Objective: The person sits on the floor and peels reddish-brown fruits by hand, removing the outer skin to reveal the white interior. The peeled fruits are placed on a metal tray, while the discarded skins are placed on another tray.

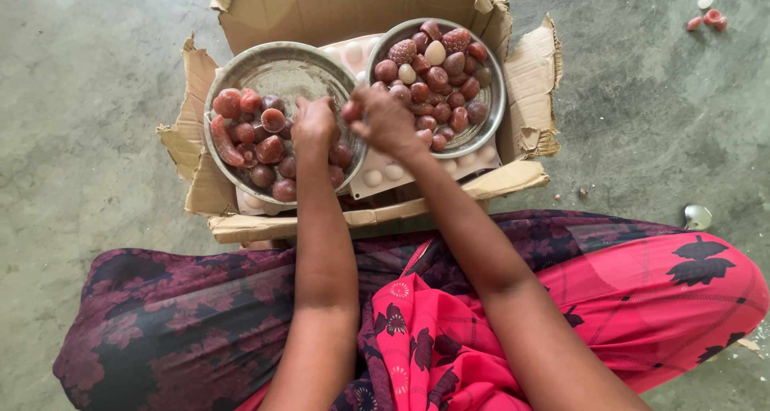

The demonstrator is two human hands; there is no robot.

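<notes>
Two round metal plates sit in an open cardboard box point(529, 74). The left plate point(285, 70) holds several dark red fruit-shaped pieces point(257, 138) on its near half. The right plate point(488, 114) is heaped with similar red pieces point(441, 78) and a few pale ones. My left hand point(314, 126) rests curled over the left plate's right side, fingers closed among the pieces. My right hand point(387, 118) is at the left rim of the right plate, pinching one red piece point(351, 110) between the plates.
A pale moulded tray point(385, 174) with round hollows lies under the plates. The box stands on a grey concrete floor. A few red pieces point(709, 18) lie far right, and a small shiny item point(698, 216) by my right knee. My lap in red patterned cloth point(642, 299) fills the foreground.
</notes>
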